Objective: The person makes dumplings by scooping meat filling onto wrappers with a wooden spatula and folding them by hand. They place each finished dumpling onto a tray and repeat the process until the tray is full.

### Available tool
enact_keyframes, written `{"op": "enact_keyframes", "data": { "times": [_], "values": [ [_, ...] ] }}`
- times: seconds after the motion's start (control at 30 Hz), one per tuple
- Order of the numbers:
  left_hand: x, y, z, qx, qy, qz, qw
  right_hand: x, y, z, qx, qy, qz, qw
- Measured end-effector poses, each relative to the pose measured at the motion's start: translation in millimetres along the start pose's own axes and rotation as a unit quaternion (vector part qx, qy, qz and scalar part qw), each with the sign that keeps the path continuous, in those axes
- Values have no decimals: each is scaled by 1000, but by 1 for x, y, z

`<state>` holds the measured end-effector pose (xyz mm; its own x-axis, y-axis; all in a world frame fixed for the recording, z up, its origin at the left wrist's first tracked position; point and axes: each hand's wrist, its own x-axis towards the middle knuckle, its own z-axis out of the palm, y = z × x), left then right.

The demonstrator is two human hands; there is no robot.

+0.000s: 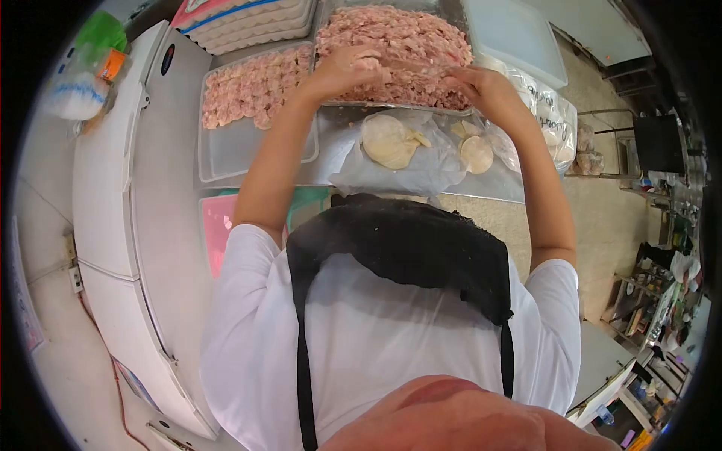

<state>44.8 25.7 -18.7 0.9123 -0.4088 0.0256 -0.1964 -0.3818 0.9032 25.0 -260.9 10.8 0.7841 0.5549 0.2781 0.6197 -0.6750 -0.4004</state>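
My left hand is curled over the left side of a large tray heaped with pink minced meat filling. What its fingers hold is too small and blurred to name. My right hand is at the tray's right side, with its fingers pinched together over the filling; any thing in them is hard to make out. Just in front of the tray, a stack of round pale dough wrappers lies on a plastic sheet. A smaller group of wrappers sits to its right.
Left of the filling, a clear tray holds rows of filled dumplings. Stacked egg-carton-like trays stand behind it. On the right are bagged wrappers and a translucent lid. A white fridge stands at the left.
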Motion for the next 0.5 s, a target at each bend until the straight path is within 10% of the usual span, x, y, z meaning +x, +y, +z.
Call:
{"op": "enact_keyframes", "data": {
  "times": [0.07, 0.2, 0.23, 0.37, 0.5],
  "values": [
    [2, -3, 3, -65, 35, -106, 992, -2, -36, -16, -165, 21, 45, 985],
    [9, -20, 15, -52, 30, -50, 997, -13, 3, 40, -58, 79, -15, 995],
    [8, -24, 18, -60, 27, -57, 996, -11, 20, 29, -195, -77, 112, 971],
    [-21, 37, 10, -8, 43, -101, 994, -29, 24, -22, -125, -105, 164, 973],
    [-4, 24, 23, 117, 111, 162, 973, -40, 9, -52, 222, -21, 141, 964]
  ]
}}
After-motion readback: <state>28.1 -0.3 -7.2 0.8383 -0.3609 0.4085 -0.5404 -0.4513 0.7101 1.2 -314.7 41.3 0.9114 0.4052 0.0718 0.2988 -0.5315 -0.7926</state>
